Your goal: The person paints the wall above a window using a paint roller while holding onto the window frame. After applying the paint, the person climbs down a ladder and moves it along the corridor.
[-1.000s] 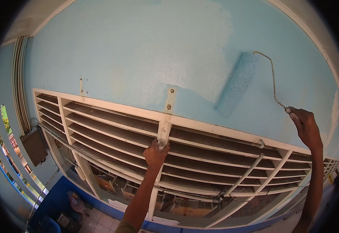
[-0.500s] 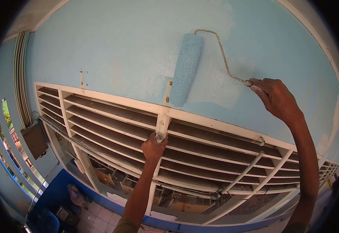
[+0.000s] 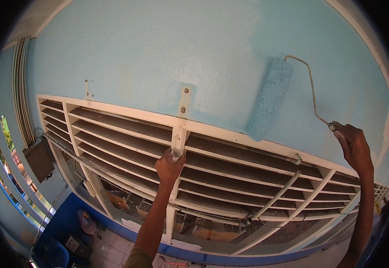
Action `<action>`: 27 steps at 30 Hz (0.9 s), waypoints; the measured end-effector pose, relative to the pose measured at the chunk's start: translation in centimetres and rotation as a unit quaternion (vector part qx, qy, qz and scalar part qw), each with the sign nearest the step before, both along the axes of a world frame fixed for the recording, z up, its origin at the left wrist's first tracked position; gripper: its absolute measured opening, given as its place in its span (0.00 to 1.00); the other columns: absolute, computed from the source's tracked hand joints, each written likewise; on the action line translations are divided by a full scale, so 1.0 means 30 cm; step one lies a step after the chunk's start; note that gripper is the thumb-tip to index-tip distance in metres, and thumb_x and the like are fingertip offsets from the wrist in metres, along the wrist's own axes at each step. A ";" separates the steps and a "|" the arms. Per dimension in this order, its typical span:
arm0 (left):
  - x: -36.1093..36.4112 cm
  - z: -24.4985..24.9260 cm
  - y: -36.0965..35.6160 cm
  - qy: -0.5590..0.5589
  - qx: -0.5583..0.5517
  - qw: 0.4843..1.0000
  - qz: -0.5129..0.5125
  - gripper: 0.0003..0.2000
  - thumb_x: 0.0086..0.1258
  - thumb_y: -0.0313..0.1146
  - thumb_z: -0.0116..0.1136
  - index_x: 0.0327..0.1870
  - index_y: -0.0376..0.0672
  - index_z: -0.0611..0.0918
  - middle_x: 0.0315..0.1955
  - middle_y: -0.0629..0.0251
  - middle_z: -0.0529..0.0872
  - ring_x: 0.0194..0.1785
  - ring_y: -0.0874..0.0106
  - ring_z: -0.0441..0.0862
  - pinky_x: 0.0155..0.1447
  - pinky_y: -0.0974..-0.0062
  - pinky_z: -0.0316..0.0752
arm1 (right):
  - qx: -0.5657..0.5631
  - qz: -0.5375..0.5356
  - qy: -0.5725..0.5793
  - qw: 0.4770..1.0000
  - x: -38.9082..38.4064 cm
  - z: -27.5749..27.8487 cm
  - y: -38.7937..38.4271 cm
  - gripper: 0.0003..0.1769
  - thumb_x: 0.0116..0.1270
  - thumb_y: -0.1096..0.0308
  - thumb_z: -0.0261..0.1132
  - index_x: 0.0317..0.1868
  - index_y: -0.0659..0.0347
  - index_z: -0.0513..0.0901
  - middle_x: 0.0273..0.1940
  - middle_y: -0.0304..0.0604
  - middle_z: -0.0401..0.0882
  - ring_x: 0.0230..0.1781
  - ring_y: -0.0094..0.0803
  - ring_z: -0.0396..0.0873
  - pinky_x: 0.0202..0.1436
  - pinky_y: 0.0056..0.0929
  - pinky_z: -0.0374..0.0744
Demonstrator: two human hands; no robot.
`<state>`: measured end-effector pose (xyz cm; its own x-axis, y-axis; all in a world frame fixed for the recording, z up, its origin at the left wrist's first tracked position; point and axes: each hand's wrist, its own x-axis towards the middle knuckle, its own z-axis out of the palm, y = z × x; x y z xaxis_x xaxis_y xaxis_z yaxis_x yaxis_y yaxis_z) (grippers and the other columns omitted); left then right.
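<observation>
Left hand (image 3: 169, 167) is clenching the louvre frame (image 3: 114, 117) for steadiness; right hand (image 3: 355, 147) is grasping the roller (image 3: 269, 99), pressing it above that frame.

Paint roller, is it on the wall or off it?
On it. The paint roller lies tilted against the blue wall, just above the white frame; the right hand holds its handle.

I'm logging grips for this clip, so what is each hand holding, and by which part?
The right hand holds the paint roller by its handle. The left hand grips the white upright bar of the window frame.
</observation>
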<state>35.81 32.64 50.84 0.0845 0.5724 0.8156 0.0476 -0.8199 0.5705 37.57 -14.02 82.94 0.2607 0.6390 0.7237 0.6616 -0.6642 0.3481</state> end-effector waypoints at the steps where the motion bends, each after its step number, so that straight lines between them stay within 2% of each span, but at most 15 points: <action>1: 0.003 -0.004 0.002 -0.002 0.000 1.000 -0.003 0.22 0.50 0.45 0.76 0.38 0.37 0.86 0.22 0.54 0.87 0.26 0.55 0.87 0.31 0.62 0.82 | 0.002 -0.023 0.001 1.000 -0.016 -0.002 0.017 0.13 0.72 0.68 0.63 0.51 0.67 0.85 0.24 0.52 0.76 0.21 0.41 0.71 0.30 0.41 0.72; 11: -0.007 0.003 -0.007 0.027 -0.008 0.999 0.016 0.23 0.50 0.46 0.75 0.41 0.38 0.85 0.23 0.52 0.87 0.28 0.52 0.86 0.33 0.58 0.82 | -0.032 0.049 -0.009 0.998 -0.026 0.015 0.343 0.14 0.73 0.64 0.62 0.51 0.63 0.86 0.27 0.49 0.80 0.24 0.41 0.76 0.31 0.41 0.77; 15: -0.005 0.008 -0.004 0.020 -0.004 1.000 0.014 0.22 0.50 0.46 0.75 0.40 0.39 0.85 0.23 0.52 0.86 0.28 0.51 0.86 0.33 0.57 0.81 | -0.056 0.028 -0.010 0.998 -0.052 0.031 0.471 0.15 0.74 0.60 0.60 0.51 0.61 0.85 0.28 0.48 0.81 0.28 0.44 0.80 0.33 0.42 0.79; 19: -0.012 0.015 -0.008 0.049 -0.037 0.998 0.012 0.21 0.50 0.46 0.75 0.38 0.40 0.85 0.22 0.53 0.86 0.27 0.50 0.86 0.32 0.56 0.81 | -0.066 0.035 -0.022 0.997 -0.060 0.035 0.493 0.15 0.74 0.60 0.60 0.52 0.60 0.86 0.28 0.48 0.80 0.28 0.43 0.80 0.33 0.41 0.80; 22: 0.002 0.004 0.000 0.020 -0.019 0.999 0.019 0.21 0.50 0.47 0.75 0.37 0.40 0.84 0.21 0.53 0.85 0.27 0.50 0.85 0.32 0.56 0.81 | -0.055 0.010 0.013 0.998 -0.080 0.032 0.429 0.16 0.74 0.60 0.60 0.52 0.61 0.86 0.28 0.48 0.82 0.28 0.42 0.80 0.33 0.40 0.80; 27: -0.005 0.003 0.001 0.034 -0.024 0.999 0.006 0.22 0.50 0.48 0.75 0.37 0.39 0.84 0.21 0.52 0.86 0.27 0.51 0.86 0.33 0.57 0.82 | -0.059 0.049 -0.036 0.996 -0.021 0.005 0.434 0.16 0.74 0.61 0.61 0.53 0.62 0.86 0.28 0.48 0.84 0.26 0.39 0.80 0.32 0.40 0.80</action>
<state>35.67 32.68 50.93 0.1322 0.6119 0.7798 0.0972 -0.7909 0.6041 36.93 -1.00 83.08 0.1439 0.7399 0.6572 0.6918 -0.5501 0.4678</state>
